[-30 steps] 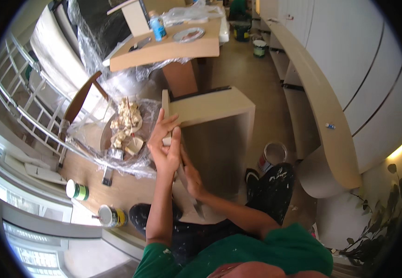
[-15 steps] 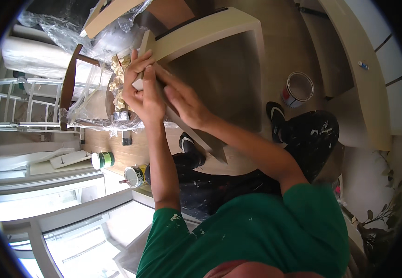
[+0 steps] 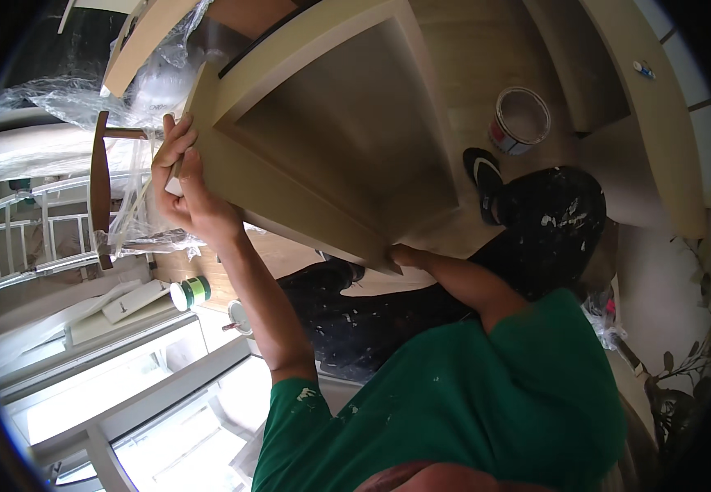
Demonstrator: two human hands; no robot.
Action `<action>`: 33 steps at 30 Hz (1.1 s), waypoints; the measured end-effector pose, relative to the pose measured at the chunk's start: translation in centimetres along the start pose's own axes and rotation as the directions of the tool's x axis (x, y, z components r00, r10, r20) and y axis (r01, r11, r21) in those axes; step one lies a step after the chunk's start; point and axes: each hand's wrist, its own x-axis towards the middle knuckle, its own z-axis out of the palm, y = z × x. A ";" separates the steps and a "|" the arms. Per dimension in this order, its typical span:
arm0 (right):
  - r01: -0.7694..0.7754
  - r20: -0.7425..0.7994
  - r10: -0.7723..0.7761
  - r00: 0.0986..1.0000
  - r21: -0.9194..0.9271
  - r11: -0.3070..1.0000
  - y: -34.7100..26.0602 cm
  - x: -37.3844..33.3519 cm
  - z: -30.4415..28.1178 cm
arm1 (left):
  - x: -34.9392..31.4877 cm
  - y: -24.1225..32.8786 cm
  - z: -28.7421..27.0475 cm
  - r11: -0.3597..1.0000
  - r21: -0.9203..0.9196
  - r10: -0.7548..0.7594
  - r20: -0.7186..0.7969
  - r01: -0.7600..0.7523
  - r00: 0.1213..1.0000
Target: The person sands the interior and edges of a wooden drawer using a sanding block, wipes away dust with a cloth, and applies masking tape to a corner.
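A large beige framed panel [image 3: 290,193] with a recessed, darker middle stands tilted in front of me. My left hand [image 3: 194,193] is closed round its upper left corner, with the fingers over the outer edge. A small whitish piece shows beneath that palm; I cannot tell whether it is part of the panel. My right hand [image 3: 407,257] grips the panel's near lower corner, its fingers partly hidden behind the frame.
An open paint can [image 3: 520,121] stands right of the panel, by my shoe [image 3: 484,182]. At left are a green-and-white can [image 3: 190,293], another can [image 3: 239,317], a white metal ladder [image 3: 36,234], a wooden chair frame [image 3: 100,189] and plastic sheeting [image 3: 52,98]. A plant [image 3: 675,402] is lower right.
The panel has swung and tilted, its upper left corner moving left. My left hand has moved left with that corner. My right hand has left the panel's upper edge for its near lower corner.
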 end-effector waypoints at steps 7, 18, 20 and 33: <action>-0.288 0.176 0.235 0.956 0.407 0.867 -0.4 2.0 0.1 | -1.3 0.4 -2.1 0.996 0.062 0.064 0.010 -0.064 0.998; 0.156 0.061 -0.216 0.974 0.509 0.846 -20.3 -4.7 -18.5 | -1.6 0.2 -2.8 0.994 0.020 0.104 -0.014 -0.103 0.995; 0.315 -0.046 -0.315 0.948 0.261 0.912 -25.6 -11.4 -19.5 | -2.0 0.7 -2.8 0.997 0.003 0.078 -0.035 -0.078 0.996; -0.036 -0.675 -0.649 0.350 -0.702 0.711 -20.2 -42.0 -19.5 | -5.1 5.3 -1.6 0.993 -0.067 0.093 -0.025 -0.094 0.995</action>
